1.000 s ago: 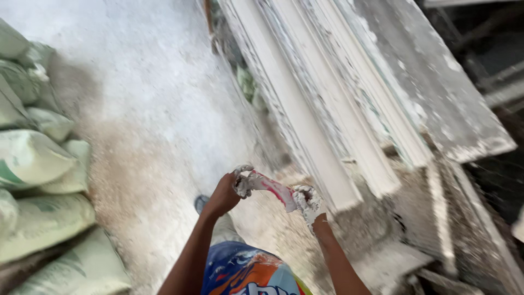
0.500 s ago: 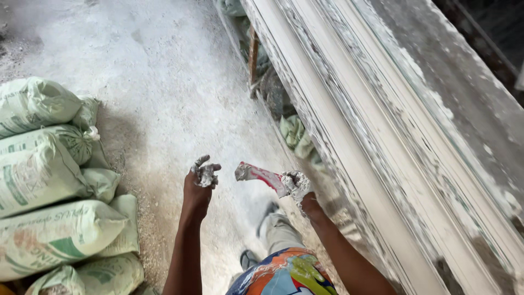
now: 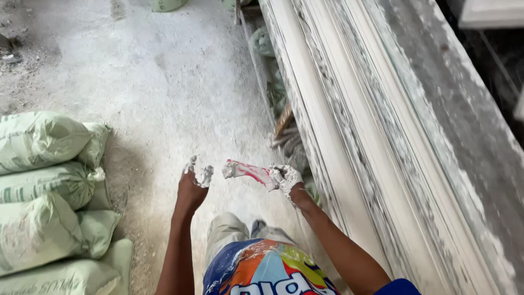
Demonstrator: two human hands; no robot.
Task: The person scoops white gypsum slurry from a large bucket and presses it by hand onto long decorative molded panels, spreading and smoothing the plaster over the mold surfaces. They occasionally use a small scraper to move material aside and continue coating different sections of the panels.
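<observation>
Compared with half a second ago, holding much the same pose: left hand (image 3: pixel 192 183) still lifted with plaster-caked fingers (image 3: pixel 204 175), right hand (image 3: pixel 284 178) still gripping the pink-handled scraper (image 3: pixel 246 170), the gap between hand and tool tip staying small; a second ago, both hands meeting on the tool, now apart. Stacked at the left, pale green sacks (image 3: pixel 41 180) lying full and tied shut, contents hidden. Left fingers curling loosely, half open, carrying only a lump of white plaster at the tips, not touching the scraper. Right fingers wrapping closed around the scraper's handle, blade pointing toward the left hand, smeared white. Running along the right, long white moulded cornice lengths (image 3: pixel 355 125), just beside the right forearm. Standing on a dusty concrete floor (image 3: pixel 153 82)
</observation>
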